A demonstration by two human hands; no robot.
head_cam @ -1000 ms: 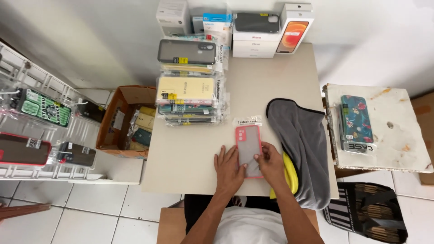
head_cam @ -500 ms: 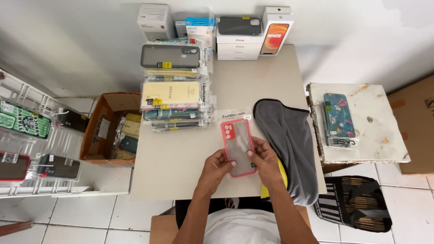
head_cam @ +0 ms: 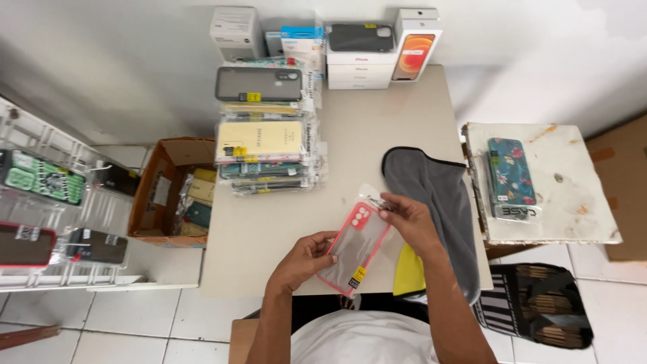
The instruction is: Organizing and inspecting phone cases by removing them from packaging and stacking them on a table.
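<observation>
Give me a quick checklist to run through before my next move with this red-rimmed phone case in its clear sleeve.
1. Left hand grips the red-rimmed phone case on its left side: ok.
2. Right hand pinches the top of the clear sleeve: ok.
3. Case lifted off the beige table, tilted: ok.
4. Bare table under the hands for setting it down: ok.
5. Grey cloth lies beside the right hand, apart from the case: ok.
6. Sleeve flap open or sealed: cannot tell.
</observation>
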